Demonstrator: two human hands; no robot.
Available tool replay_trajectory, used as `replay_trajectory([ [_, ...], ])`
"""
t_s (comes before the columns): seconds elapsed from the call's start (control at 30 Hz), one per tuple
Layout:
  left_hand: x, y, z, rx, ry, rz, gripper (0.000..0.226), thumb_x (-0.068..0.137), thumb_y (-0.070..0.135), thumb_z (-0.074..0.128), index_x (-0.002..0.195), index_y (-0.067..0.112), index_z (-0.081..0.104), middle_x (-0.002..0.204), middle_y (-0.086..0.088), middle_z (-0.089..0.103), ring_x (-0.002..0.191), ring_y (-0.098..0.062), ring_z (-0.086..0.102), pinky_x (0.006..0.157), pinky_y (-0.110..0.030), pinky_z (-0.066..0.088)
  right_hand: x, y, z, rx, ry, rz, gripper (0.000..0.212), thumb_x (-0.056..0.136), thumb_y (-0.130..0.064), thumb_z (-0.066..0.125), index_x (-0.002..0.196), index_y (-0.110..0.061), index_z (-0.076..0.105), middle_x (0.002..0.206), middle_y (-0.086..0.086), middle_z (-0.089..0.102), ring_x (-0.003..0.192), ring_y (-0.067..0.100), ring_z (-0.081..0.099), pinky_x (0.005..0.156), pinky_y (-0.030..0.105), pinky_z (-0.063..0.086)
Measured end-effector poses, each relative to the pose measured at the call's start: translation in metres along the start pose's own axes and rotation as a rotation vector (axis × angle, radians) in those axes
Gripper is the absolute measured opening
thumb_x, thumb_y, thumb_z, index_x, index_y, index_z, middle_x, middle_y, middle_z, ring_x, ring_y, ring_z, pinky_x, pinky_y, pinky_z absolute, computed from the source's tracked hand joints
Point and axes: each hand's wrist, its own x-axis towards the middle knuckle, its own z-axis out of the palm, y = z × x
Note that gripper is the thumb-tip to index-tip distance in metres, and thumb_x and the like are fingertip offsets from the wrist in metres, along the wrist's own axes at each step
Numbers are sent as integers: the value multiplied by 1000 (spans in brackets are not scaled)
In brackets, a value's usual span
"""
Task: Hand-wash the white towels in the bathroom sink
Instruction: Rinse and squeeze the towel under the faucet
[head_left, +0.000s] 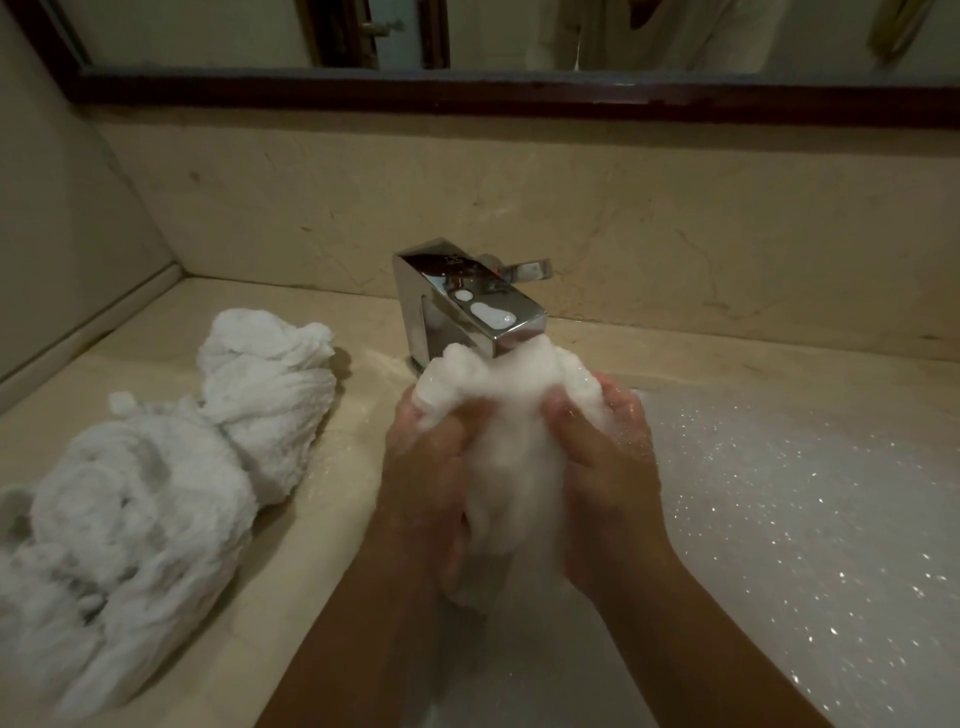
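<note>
**A:** Where is the towel that's being washed?

**B:** In the middle of the frame, a soapy white towel (511, 415) is bunched between both hands, right under the spout of the chrome faucet (457, 296). Its top bulges out above the fingers and touches the spout's end.

**A:** How are the hands holding it?

**B:** The left hand (431, 467) has its fingers curled tight round the left side of the bundle. The right hand (608, 462) grips the right side the same way, with its thumb pressed into the cloth. Both are wet and flecked with foam, and they sit close together with the towel squeezed between them.

**A:** And below them?

**B:** The sink (462, 691) shows between the forearms at the bottom centre, and glittering suds (805, 519) fill the right of the frame.

**A:** Any other towels?

**B:** Yes, a heap of twisted white towels (156, 467) lies on the beige stone counter (332, 540) at the left of the frame, well apart from the hands. I can't tell how many are in it.

**A:** Anything else?

**B:** Two blobs of foam (488, 314) sit on top of the faucet, and a dark-framed mirror (519, 96) runs across the top edge
</note>
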Motion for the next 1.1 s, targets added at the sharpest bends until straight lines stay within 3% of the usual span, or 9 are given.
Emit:
replay_trajectory([
  [0.07, -1, -3, 2, 29, -11, 3, 60, 78, 34, 85, 126, 4, 65, 102, -6, 75, 87, -15, 76, 74, -30, 60, 0, -1, -3, -4, 19, -8, 37, 96, -31, 76, 128, -36, 60, 119, -1, 75, 101, 21, 78, 79, 40, 65],
  [0.17, -1, -7, 2, 290, -30, 105, 44, 91, 28, 77, 129, 13, 60, 111, 4, 72, 93, -1, 74, 72, -14, 56, 2, -4, -4, -76, -58, 4, 31, 104, -35, 63, 133, -48, 59, 121, -11, 73, 104, 15, 76, 85, 42, 66],
  [0.27, 3, -7, 0, 480, 21, 211, 49, 80, 43, 82, 119, 17, 67, 104, 2, 75, 101, -10, 74, 83, -24, 60, 4, -5, -1, -106, -74, 107, 36, 106, -35, 59, 142, -34, 59, 123, 0, 74, 108, 22, 76, 89, 48, 64],
  [0.4, 2, 6, 5, 430, 163, 259, 14, 97, 6, 70, 93, 20, 67, 77, 12, 70, 69, 12, 67, 61, -7, 50, 4, -6, 0, -279, -133, 142, 18, 104, -42, 60, 122, -40, 63, 114, -6, 74, 103, 18, 73, 88, 47, 63],
  [0.47, -1, 13, 9, 247, 190, 150, 7, 99, 13, 68, 92, 15, 71, 77, 4, 75, 70, 0, 72, 60, -17, 57, 2, -11, 1, -391, -240, 105, 24, 102, -46, 62, 126, -49, 60, 113, -19, 72, 105, 6, 70, 87, 33, 60],
  [0.63, -3, 18, 10, -2, 113, 1, 36, 102, 34, 64, 124, 7, 72, 112, -15, 78, 104, -33, 76, 90, -50, 62, 3, -5, -3, -558, -333, 9, 93, 70, -65, 79, 149, -44, 34, 132, -23, 60, 112, -6, 64, 91, 23, 59],
  [0.77, -1, 14, 0, 189, -94, 99, 56, 85, 42, 66, 131, 11, 67, 123, -15, 74, 116, -33, 71, 98, -51, 57, 4, -7, -2, -515, -133, 55, 88, 70, -70, 79, 141, -33, 43, 131, -10, 62, 114, 10, 65, 96, 41, 61],
  [0.97, -6, -2, -11, 505, -172, 121, 88, 71, 70, 75, 148, 43, 42, 141, 11, 63, 129, -10, 62, 108, -49, 53, 13, -12, 0, -24, -202, 97, 37, 99, -18, 69, 135, -9, 65, 119, 17, 76, 108, 35, 75, 83, 45, 63],
  [1.1, -5, -5, -11, 589, -94, 145, 110, 61, 77, 80, 151, 41, 28, 139, 15, 61, 126, -8, 64, 100, -47, 59, 12, -24, -2, 106, -286, 175, 37, 93, -3, 61, 130, 3, 66, 111, 26, 76, 95, 37, 76, 74, 40, 64],
])
